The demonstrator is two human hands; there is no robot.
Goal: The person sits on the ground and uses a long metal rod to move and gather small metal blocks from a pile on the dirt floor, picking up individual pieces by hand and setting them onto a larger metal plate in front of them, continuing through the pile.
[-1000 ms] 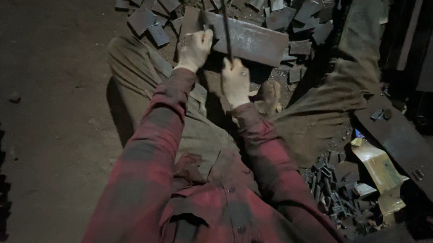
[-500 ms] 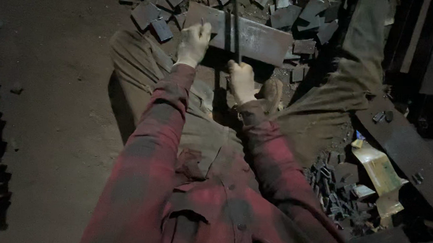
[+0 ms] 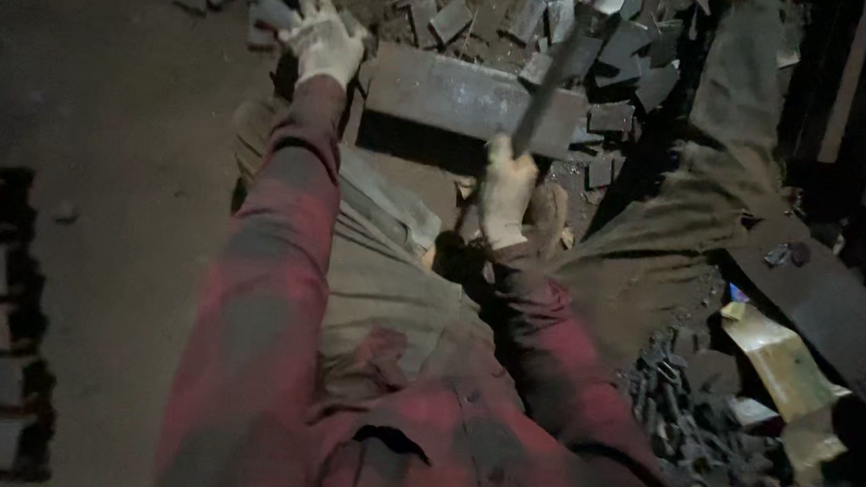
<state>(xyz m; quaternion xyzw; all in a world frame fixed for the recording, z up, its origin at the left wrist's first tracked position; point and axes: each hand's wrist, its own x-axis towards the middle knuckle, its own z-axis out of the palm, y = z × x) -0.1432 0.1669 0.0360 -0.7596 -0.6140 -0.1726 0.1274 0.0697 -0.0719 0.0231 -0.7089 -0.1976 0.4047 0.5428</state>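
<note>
Right hand (image 3: 504,193) grips a dark rod (image 3: 548,85) over grey slab (image 3: 467,100); left hand (image 3: 323,38) unclear.

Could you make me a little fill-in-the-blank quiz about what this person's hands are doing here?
1. The right hand grips a long, dark ____.
2. The tool's far end lies over a flat grey ____.
3. The left hand reaches among small metal pieces on the ____.
4. Both hands wear pale ____.

Missing words: tool; slab; ground; gloves

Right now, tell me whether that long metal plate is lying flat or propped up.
Lying flat: the metal plate shows its broad face. Right hand holds a tool over it.
</note>
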